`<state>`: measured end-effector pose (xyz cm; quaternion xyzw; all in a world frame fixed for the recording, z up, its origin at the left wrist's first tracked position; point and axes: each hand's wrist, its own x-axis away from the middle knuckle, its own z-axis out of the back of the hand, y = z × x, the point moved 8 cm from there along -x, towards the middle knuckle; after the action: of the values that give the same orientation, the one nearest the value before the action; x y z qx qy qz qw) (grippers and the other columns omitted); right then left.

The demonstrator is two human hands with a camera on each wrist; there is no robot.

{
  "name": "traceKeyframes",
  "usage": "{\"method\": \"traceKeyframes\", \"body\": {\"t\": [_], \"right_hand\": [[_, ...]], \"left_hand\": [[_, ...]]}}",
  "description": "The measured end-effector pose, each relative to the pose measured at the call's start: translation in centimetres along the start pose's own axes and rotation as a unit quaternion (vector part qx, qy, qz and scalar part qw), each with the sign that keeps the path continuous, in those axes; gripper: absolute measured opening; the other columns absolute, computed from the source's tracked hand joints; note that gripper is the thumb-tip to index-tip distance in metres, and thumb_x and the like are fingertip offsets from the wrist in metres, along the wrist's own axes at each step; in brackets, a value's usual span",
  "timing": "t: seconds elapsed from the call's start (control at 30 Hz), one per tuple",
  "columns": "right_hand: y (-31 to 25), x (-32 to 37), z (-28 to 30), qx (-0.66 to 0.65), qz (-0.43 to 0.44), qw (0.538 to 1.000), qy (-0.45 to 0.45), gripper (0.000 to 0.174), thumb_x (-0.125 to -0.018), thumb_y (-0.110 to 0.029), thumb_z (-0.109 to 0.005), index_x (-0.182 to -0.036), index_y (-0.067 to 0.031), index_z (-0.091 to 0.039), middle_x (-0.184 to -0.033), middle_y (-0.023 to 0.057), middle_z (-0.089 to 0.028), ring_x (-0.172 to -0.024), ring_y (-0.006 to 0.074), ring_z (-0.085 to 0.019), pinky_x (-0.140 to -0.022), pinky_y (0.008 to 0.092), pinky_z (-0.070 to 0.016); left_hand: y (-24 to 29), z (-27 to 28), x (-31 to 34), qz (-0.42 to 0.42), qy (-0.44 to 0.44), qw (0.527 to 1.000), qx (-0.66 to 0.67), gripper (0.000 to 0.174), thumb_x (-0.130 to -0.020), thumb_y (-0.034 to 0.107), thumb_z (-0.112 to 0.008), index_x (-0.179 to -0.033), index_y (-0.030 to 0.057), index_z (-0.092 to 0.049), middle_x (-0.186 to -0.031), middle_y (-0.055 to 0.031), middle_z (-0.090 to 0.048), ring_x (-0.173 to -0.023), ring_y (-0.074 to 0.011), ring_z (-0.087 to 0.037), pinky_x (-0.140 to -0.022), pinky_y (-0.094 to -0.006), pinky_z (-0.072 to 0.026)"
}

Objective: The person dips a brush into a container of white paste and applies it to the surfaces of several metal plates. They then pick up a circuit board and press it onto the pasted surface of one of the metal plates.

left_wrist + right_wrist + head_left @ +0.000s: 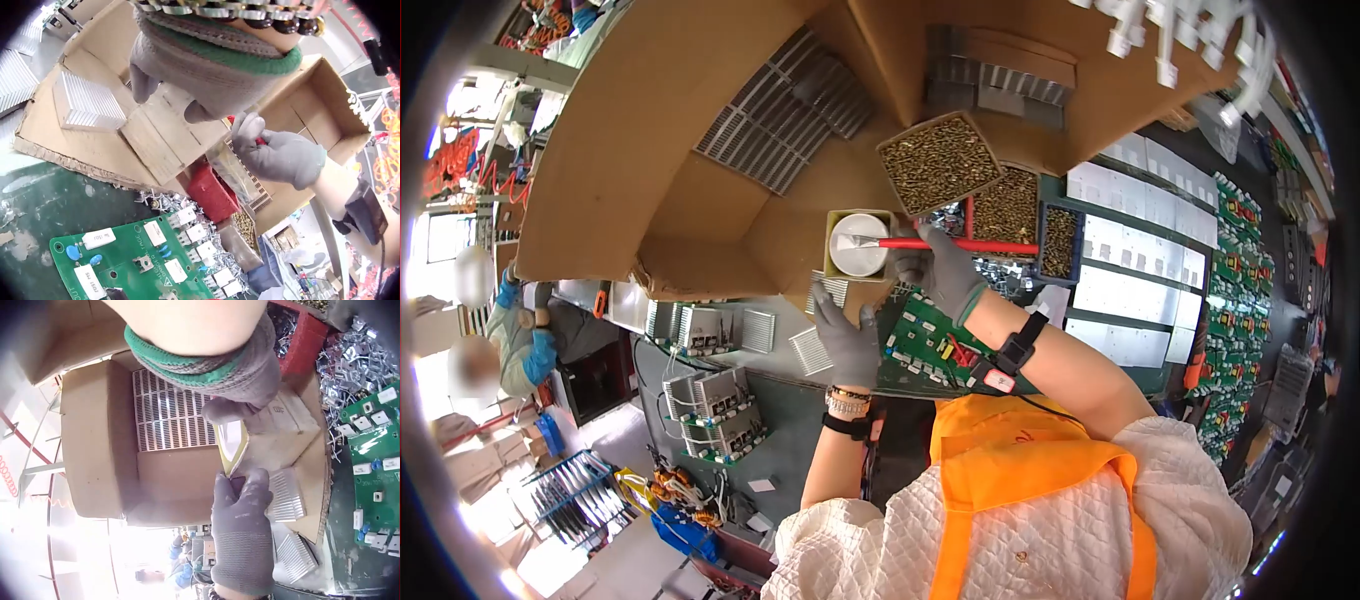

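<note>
My right hand (952,280) grips a brush with a long red handle (1000,246). The brush's pale tip lies over a round white tub (860,258), which sits inside a small square box (832,268). In the left wrist view the right hand (281,159) has its fingers curled round the red handle. My left hand (845,345) is just below the small box, beside a finned metal heat sink (808,352). Its fingers are spread at the box's near side in the right wrist view (244,534); whether they touch it I cannot tell.
A large cardboard box (600,150) stands behind, holding finned metal parts (785,110). Trays of brass-coloured screws (940,163) lie to the right of the tub. A green circuit board (925,335) is between the forearms, with white plates (1140,240) farther right.
</note>
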<state>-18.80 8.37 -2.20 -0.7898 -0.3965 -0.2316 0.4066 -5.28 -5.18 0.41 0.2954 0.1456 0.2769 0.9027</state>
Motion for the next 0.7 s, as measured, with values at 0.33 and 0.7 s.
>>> {"method": "traceKeyframes", "body": {"t": [0.33,0.7], "right_hand": [[-6.1,10.7,7.3,-0.015,0.143,0.978,-0.154,0.037,-0.101,-0.032,-0.050,-0.125,-0.0043,-0.056,-0.099,0.0080,-0.066,-0.086,0.0144,-0.062,-0.077,0.0295,-0.0514],[-6.8,24.5,27.3,0.342,0.373,0.822,0.264,0.024,-0.097,-0.011,-0.055,-0.117,0.0002,-0.061,-0.104,0.0103,-0.065,-0.095,0.0166,-0.062,-0.086,0.0291,-0.0496]], "left_hand": [[6.0,-0.5,6.1,-0.102,0.012,0.994,0.041,0.060,-0.084,0.010,-0.069,-0.136,-0.0002,-0.041,-0.130,-0.0248,-0.049,-0.120,-0.0425,-0.049,-0.099,-0.0510,-0.0418],[25.8,-17.2,7.1,-0.505,-0.288,0.807,-0.103,0.042,-0.085,0.011,-0.060,-0.127,0.0118,-0.059,-0.136,-0.0039,-0.057,-0.128,-0.0288,-0.047,-0.098,-0.0462,-0.0426]]}}
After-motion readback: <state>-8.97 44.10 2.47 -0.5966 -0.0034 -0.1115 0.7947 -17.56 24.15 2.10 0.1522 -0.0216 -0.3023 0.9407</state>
